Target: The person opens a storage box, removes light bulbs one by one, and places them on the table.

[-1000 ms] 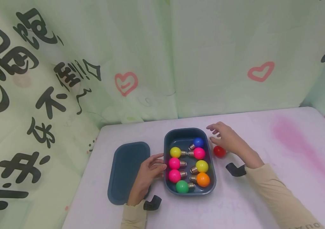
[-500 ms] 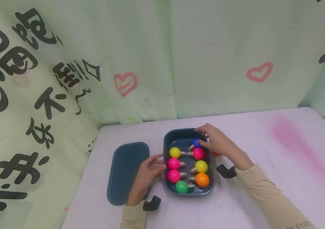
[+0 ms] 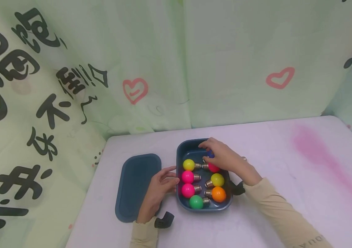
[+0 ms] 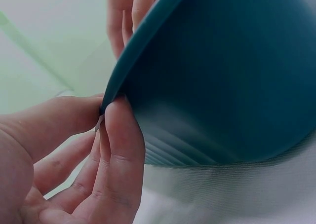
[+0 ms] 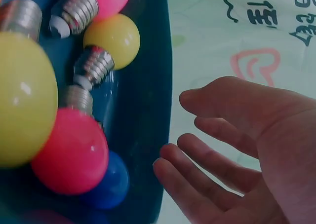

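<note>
A dark blue box [image 3: 191,146] on the table holds several coloured light bulbs with metal screw bases. At its left side my left hand [image 3: 160,187] pinches the rim between thumb and finger, as the left wrist view shows against the box wall [image 4: 212,76]. Over the far right part of the box reaches my right hand [image 3: 225,156], fingers spread and bent. It partly covers a blue bulb [image 3: 210,154] and a pink bulb [image 3: 214,167]. Nothing lies between its fingers in the right wrist view, where the blue bulb [image 5: 109,182] sits apart from them.
A flat dark blue lid [image 3: 138,186] lies left of the box, partly under the left forearm. Near the box's front end are a green bulb [image 3: 196,202] and an orange bulb [image 3: 218,194]. A printed curtain [image 3: 231,62] hangs behind the table [image 3: 287,193].
My right hand has moved left, from beside the box to above the blue bulb. The red bulb on the table is now hidden behind it. My left hand stays at the rim.
</note>
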The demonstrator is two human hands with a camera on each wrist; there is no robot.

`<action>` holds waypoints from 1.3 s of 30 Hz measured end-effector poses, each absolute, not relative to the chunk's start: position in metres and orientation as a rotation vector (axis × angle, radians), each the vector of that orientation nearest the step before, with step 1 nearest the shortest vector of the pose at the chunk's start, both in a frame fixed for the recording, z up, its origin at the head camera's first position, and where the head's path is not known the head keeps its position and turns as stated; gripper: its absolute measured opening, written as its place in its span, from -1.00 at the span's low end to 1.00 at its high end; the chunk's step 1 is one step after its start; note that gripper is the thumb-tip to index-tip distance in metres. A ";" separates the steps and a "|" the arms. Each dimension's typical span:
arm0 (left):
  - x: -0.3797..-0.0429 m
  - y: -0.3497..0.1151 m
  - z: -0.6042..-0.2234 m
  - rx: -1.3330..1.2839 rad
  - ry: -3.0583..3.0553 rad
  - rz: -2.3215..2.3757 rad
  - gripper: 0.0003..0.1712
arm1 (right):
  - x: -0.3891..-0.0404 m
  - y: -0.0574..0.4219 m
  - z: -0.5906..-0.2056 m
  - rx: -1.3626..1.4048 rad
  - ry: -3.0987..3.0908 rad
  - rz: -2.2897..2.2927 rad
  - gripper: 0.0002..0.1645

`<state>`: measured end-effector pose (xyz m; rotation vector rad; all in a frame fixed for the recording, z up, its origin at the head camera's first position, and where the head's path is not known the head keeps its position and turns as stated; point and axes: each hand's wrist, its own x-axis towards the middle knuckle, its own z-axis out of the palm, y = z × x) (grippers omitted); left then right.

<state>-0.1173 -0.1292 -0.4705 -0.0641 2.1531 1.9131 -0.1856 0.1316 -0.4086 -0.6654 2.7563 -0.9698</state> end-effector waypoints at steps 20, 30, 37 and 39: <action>-0.120 -0.132 -0.475 -0.065 2.125 1.910 -0.38 | -0.193 0.101 -0.426 -0.754 2.665 -0.883 -0.47; -0.119 -0.130 -0.472 -0.059 2.129 1.921 -0.38 | -0.194 0.093 -0.432 -0.774 2.667 -0.801 -0.45; -0.119 -0.130 -0.474 -0.052 2.139 1.924 -0.37 | -0.195 0.092 -0.434 -0.798 2.668 -0.785 -0.45; -0.120 -0.130 -0.474 -0.055 2.136 1.928 -0.37 | -0.195 0.091 -0.434 -0.802 2.667 -0.781 -0.45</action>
